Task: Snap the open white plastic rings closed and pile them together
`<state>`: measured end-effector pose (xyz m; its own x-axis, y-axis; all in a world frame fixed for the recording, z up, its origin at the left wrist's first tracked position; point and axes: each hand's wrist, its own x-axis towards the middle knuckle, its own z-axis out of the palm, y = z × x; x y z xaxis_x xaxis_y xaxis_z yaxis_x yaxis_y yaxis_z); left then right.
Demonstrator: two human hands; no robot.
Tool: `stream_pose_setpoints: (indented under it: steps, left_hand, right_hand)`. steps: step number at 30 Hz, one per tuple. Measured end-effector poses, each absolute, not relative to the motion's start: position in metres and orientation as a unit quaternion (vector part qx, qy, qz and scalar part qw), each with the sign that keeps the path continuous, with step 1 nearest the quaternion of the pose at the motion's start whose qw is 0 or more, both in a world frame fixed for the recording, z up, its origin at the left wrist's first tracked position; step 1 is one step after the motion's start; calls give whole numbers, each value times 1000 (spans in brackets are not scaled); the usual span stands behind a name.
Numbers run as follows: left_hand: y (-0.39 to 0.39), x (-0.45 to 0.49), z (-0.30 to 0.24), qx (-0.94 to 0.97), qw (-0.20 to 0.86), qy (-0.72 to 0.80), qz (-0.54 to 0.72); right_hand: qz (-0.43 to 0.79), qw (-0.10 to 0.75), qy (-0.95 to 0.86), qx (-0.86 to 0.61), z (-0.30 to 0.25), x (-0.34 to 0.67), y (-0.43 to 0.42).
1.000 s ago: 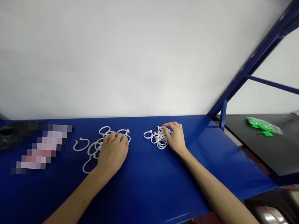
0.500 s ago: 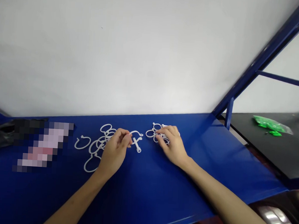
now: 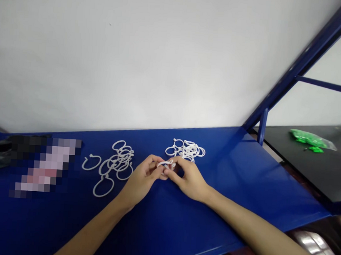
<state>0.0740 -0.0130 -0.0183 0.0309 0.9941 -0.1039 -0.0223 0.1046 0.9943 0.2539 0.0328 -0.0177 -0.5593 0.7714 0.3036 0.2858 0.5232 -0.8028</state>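
My left hand point(image 3: 142, 181) and my right hand point(image 3: 188, 178) meet at the middle of the blue shelf point(image 3: 167, 219). Both pinch one white plastic ring point(image 3: 166, 165) between their fingertips, held just above the surface. A loose pile of white open rings point(image 3: 113, 164) lies to the left of my left hand. A tighter heap of white rings point(image 3: 188, 149) lies just beyond my right hand, toward the wall.
A white wall rises behind the shelf. A blue metal frame post point(image 3: 295, 69) slants up at the right. Beyond it a black shelf point(image 3: 315, 163) carries a bag of green parts point(image 3: 310, 138). A blurred patch point(image 3: 41, 165) lies at the left.
My left hand lifted a white ring out of the left pile and carried it rightward. My right hand left the right heap and came in to grip the same ring.
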Motion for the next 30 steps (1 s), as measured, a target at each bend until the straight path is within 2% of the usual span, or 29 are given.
stream_pose_setpoints:
  steps: [3,10,14,18,22,24,30]
  left_hand:
    - [-12,73,-20,506,506,522,465]
    - [-9,64,-17,577,323,623,418]
    - [-6,54,-17,572,264,665,401]
    - [-2,45,-21,634,114,697,314]
    - [-1,39,-23,707,-41,670,224]
    - [-1,35,-23,711,-50,667,217]
    - [0,29,-25,723,34,654,220]
  right_hand:
    - [361,335,-813,-312,-21,254,33]
    - [337,364,-814,-302,-33,254,38]
    - [292,417,-798,-322,-28,257,41]
    - [267,446,-791,-322,-21,261,44]
    - [243,438,-810,-304,-18,262,44]
    - [238,425,-824,-290,-18,261,44]
    - [211,402,-845,-281,-21,262,43]
